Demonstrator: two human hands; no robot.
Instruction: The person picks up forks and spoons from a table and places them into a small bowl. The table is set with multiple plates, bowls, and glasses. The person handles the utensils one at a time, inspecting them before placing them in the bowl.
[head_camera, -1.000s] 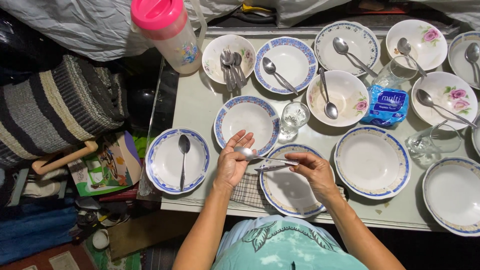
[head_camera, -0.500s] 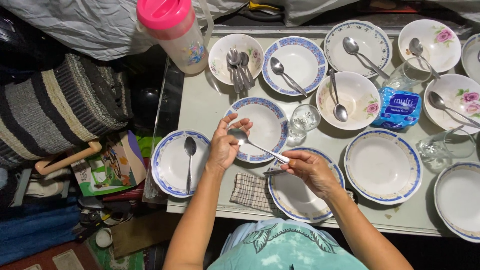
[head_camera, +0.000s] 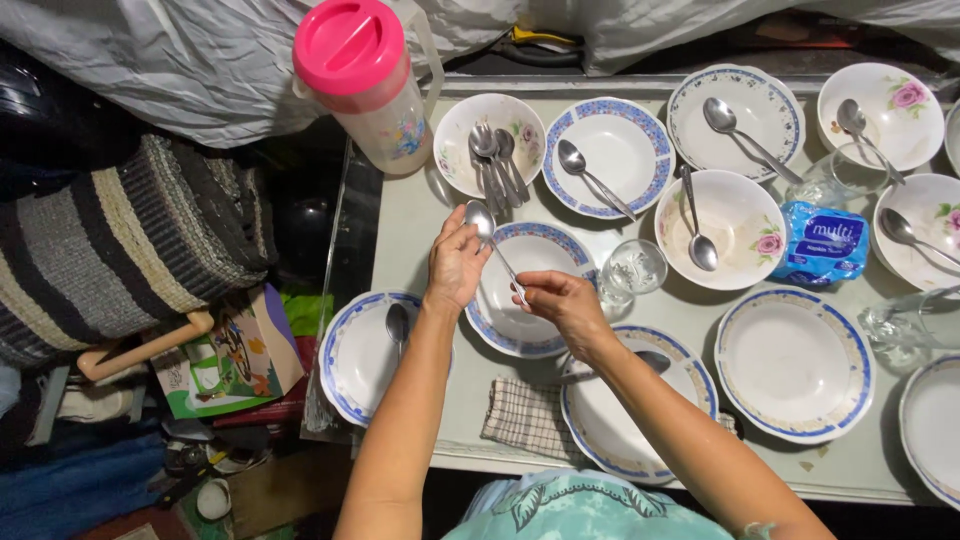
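Both hands hold one spoon (head_camera: 492, 243) over a blue-rimmed plate (head_camera: 545, 250) on the tabletop (head_camera: 420, 215), left hand (head_camera: 455, 265) grip closed at its bowl, right hand (head_camera: 560, 300) grip closed on its handle.

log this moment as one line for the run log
left hand: pinches spoon bowl end | right hand: holds spoon handle | spoon: over blue-rimmed plate | nearby: glass, checked cloth
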